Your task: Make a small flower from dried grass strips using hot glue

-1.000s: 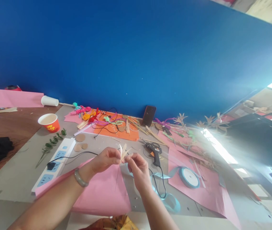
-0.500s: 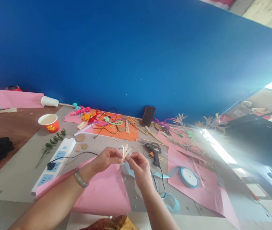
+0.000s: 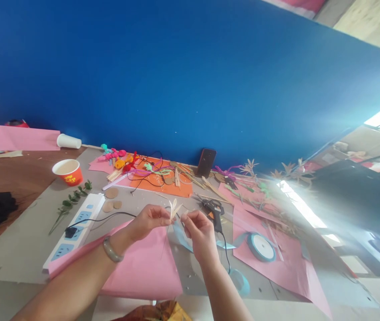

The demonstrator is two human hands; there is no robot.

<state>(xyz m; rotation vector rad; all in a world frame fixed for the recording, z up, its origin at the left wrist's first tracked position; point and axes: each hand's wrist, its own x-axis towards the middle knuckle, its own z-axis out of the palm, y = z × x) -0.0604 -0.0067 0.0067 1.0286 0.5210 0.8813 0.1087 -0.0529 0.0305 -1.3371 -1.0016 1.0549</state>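
Note:
My left hand (image 3: 153, 219), with a bangle at the wrist, is closed in a pinch on the base of a small cream-coloured flower (image 3: 173, 207) made of thin upright petals. A thin strand hangs below these fingers. Just to the right, my right hand (image 3: 200, 231) is closed too, its fingertips pinching what looks like a loose pale petal (image 3: 185, 213). A narrow gap separates the two hands. Beneath them lie a sheet of pink paper (image 3: 143, 272) and a light blue ribbon (image 3: 182, 238).
A glue gun (image 3: 214, 211) and a ribbon roll (image 3: 261, 246) lie to the right. At left are a power strip (image 3: 87, 213), a leafy sprig (image 3: 72, 196) and a paper cup (image 3: 67, 172). A phone (image 3: 206, 162) leans against the blue partition (image 3: 176, 80) behind craft scraps.
My right hand has moved a little to the right, away from the flower, with a pale piece at its fingertips. My left hand keeps the flower in nearly the same place.

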